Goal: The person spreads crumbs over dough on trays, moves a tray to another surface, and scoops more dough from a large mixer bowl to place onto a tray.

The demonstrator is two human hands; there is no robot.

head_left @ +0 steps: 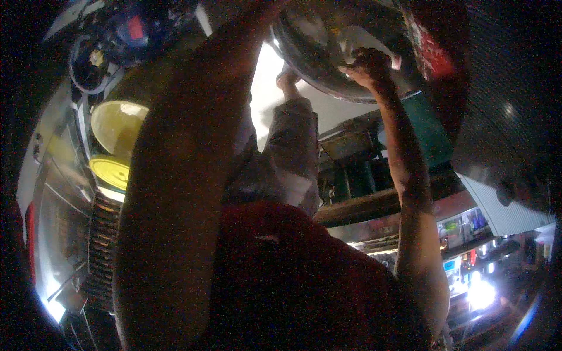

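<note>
A large round basin or pan [319, 86] with a dark rim is in front of me at the top of the head view, partly cut off by the edge. My right hand [370, 65] is over its right side, with fingers curled in near something pale inside. What they hold, if anything, is too dark and small to make out. My left forearm [181, 146] crosses the left of the view and runs out at the top, so that hand is out of sight.
To the left are a yellow bowl [114, 126], a yellow lid [110, 169] and a ribbed brown stack [100, 251]. A dark vessel with a ring-shaped rim [73, 70] lies farther off. Shelves with bottles [468, 225] and a bright lamp [481, 294] are at the right.
</note>
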